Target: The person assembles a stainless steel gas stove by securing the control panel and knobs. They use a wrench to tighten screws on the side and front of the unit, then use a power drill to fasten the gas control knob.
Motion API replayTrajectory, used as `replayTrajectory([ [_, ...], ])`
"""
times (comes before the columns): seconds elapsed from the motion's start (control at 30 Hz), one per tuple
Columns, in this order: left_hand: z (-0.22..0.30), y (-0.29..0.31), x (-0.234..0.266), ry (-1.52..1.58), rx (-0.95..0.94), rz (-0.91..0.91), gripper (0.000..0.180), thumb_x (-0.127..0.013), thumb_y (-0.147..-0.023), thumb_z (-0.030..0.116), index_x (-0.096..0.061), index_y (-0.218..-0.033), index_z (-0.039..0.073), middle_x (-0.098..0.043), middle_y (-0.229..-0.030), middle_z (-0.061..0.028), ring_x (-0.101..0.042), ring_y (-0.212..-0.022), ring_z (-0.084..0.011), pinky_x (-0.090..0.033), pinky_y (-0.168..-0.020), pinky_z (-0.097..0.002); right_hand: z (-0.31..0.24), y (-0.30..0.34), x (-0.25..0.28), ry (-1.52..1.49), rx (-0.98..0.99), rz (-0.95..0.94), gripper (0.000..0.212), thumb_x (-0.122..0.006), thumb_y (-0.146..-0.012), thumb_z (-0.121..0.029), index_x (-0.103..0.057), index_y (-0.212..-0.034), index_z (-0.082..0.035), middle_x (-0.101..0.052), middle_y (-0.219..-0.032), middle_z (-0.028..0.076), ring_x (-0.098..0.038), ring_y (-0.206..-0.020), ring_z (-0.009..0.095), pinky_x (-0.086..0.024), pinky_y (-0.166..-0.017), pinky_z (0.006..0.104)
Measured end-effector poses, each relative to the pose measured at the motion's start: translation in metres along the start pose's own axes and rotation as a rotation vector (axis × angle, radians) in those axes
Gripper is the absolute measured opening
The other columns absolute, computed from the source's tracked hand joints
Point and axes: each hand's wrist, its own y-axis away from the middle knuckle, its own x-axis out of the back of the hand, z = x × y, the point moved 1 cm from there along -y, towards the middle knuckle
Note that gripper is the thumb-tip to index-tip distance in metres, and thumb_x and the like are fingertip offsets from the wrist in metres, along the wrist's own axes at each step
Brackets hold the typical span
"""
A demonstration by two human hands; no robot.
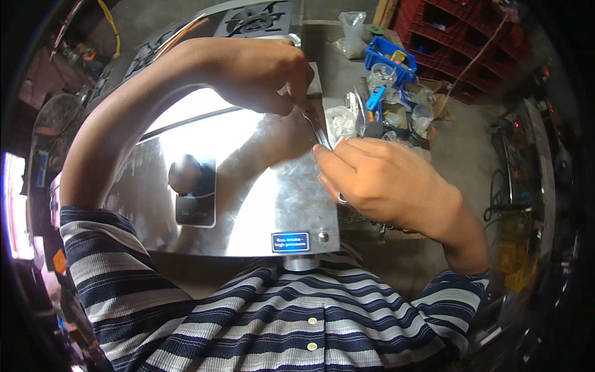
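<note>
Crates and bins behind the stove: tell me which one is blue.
The small open bin holding small parts, just beyond the left hand. It is blue and low; the stacked lattice crates behind it are red and larger.

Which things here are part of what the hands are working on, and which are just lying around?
In hand:
left hand and right hand, both pinching a thin metal strip
steel stove body beneath it, with its knob

Lying about:
blue parts bin
plastic bags
red crates

tool tip [322, 133] hid by right-hand fingers [328, 162] | crate [462, 43] cut off top
</note>
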Motion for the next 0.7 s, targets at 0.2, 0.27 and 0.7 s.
replayTrajectory([
  [0.2, -0.007, -0.011, 0.007, -0.03, -0.092, -0.13, 0.028, -0.07, -0.083, 0.008, -0.079, -0.108, 0.001, -0.072, -0.091, -0.0184, -0.07, -0.083, -0.0373, -0.054, -0.073, -0.0468, -0.02, -0.016, -0.005, 0.121, 0.003, -0.05, 0.029, -0.068, -0.093, -0.015, -0.068, -0.111, 0.007, -0.069, -0.082, 0.012, -0.071, -0.077, 0.026, -0.059, -0.068, 0.0358],
  [0.27, -0.009, -0.016, 0.009, -0.067, -0.12, -0.164, 0.025, -0.07, -0.084, 0.01, -0.078, -0.105, 0.0, -0.072, -0.089, -0.019, -0.071, -0.083, -0.0377, -0.054, -0.073, -0.0471, -0.028, -0.025, -0.003, 0.149, -0.028, -0.067, 0.022, -0.063, -0.089, -0.011, -0.069, -0.102, 0.007, -0.072, -0.079, 0.013, -0.074, -0.075, 0.026, -0.061, -0.066, 0.0365],
  [0.7, -0.002, -0.058, 0.028, 0.252, 0.237, -0.452, 0.036, -0.059, -0.093, 0.026, -0.073, -0.105, -0.005, -0.074, -0.097, -0.021, -0.069, -0.082, -0.0317, -0.055, -0.075, -0.0446, -0.002, -0.104, -0.035, -0.092, 0.055, -0.133, 0.025, -0.06, -0.091, -0.014, -0.069, -0.109, 0.0, -0.074, -0.11, 0.018, -0.073, -0.109, 0.033, -0.062, -0.084, 0.0439],
])
